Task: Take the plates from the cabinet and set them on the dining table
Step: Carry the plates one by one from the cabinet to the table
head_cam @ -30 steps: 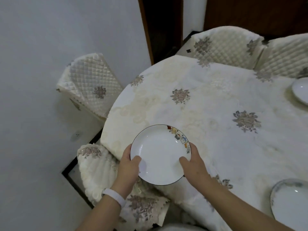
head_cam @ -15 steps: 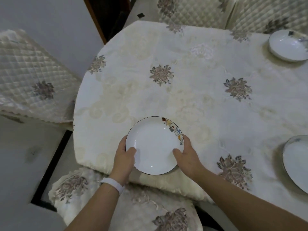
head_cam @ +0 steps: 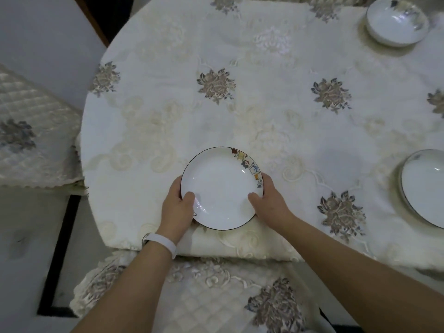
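Note:
A white plate (head_cam: 219,188) with a dark rim and a coloured pattern on its upper right edge is held low over the near edge of the round dining table (head_cam: 276,121). My left hand (head_cam: 176,209) grips its left rim, thumb on the inside. My right hand (head_cam: 271,203) grips its right rim the same way. Whether the plate touches the cloth I cannot tell. A second white plate (head_cam: 425,186) lies at the table's right edge, and a third white plate (head_cam: 396,22) lies at the far right.
The table wears a cream cloth with embroidered flowers. A quilted chair (head_cam: 216,299) stands right below the plate, tucked at the near edge. Another quilted chair (head_cam: 31,135) stands to the left. Grey floor with a dark frame line (head_cam: 57,255) lies at the lower left.
The plate, held in both hands, has come forward from beyond the table's edge to over the cloth and lower. The view has closed in on the table.

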